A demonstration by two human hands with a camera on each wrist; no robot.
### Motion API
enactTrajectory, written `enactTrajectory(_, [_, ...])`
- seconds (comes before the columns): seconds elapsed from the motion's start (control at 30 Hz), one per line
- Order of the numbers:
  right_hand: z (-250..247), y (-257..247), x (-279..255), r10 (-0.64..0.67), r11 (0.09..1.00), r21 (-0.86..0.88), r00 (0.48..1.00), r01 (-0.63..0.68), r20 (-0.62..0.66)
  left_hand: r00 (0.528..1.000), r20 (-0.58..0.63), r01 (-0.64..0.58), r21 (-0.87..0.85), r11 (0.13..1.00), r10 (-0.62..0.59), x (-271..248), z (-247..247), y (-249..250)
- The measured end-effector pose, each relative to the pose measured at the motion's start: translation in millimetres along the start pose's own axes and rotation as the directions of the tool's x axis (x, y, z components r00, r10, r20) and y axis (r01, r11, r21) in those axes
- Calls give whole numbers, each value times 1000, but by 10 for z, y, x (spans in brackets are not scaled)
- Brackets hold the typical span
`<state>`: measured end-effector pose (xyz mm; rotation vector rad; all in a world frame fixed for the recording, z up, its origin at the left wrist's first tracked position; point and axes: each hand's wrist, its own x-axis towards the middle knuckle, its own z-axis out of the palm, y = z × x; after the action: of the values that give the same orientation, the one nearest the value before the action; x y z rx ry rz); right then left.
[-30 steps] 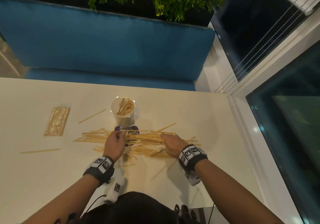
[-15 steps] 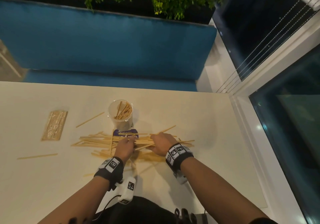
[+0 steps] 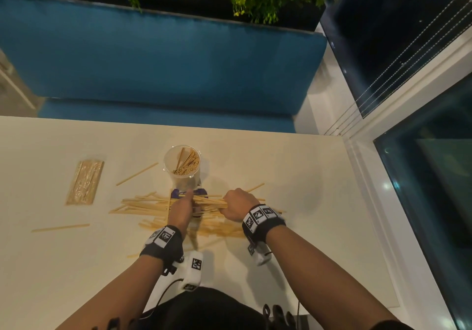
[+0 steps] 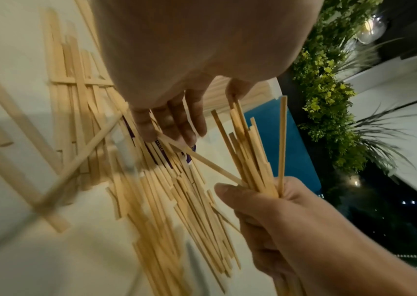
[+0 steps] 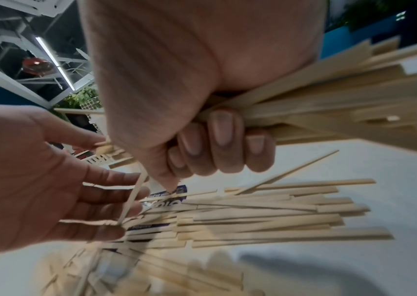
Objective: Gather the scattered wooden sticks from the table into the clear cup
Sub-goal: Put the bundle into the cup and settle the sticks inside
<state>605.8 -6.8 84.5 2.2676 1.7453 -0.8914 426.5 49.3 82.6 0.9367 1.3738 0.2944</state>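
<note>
**Pale wooden sticks bunched in the right fist, the left hand spread beside it**

Cellophane-wrapped and flat, a packet of sticks (image 3: 85,183) lies well off to the left of the left hand, with one loose thin stick (image 3: 60,227) on the cream table (image 3: 319,176) nearer the person. Just left of that hand, the scattered flat wooden sticks (image 3: 143,205) fan out in a low heap that runs on under both hands. The left hand (image 3: 180,211) is released, its fingers (image 5: 116,193) straight and spread, their tips touching the sticks that lie over a small blue-and-white printed card (image 5: 169,195). Directly beyond the left hand stands the clear plastic cup (image 3: 183,167), upright, with a cluster of sticks leaning inside it. Between the hands a few sticks bridge across. The right hand (image 3: 238,205) is clenched round a thick bundle of wooden sticks (image 5: 328,100), thumb and fingers wrapped over it, lifted above the heap; the bundle's ends splay out on both sides of the fist.
</note>
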Motion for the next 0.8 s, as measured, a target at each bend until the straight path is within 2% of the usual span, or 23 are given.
enactTrajectory(0.13, [11,18,-13,21,1000,-5,999,-21,30,998,-35,-58,49,997,60,264,-104,-171])
enactTrajectory(0.2, [20,72,-28,45,999,-9,998,-45,43,993,-23,-110,165,980,115,54,-143,-46])
enactTrajectory(0.3, [-38,188,-69,106,993,52,993,-109,48,977,20,-198,439,876,211,-35,-207,-33])
enactTrajectory(0.37, [-73,278,-82,130,982,134,990,-135,49,955,15,-256,545,798,296,-43,-270,-89])
enactTrajectory(0.43, [-48,372,-103,144,952,265,988,-153,54,951,18,-269,536,801,307,-12,-292,-163])
enactTrajectory(0.53, [12,352,-154,126,864,485,990,-138,57,960,11,-257,419,871,278,-51,-266,-146])
enactTrajectory(0.6, [39,277,-174,100,803,585,994,-112,53,934,68,-345,419,840,350,-119,-178,-91])
enactTrajectory(0.63, [47,238,-179,80,794,600,996,-94,49,918,113,-389,438,810,379,-150,-108,-70])
enactTrajectory(0.7, [79,156,-163,35,842,536,997,-64,66,904,177,-427,453,783,390,-172,18,-78])
enactTrajectory(0.8, [93,16,-163,-5,934,355,995,-30,98,934,153,-356,310,882,324,-191,132,-100])
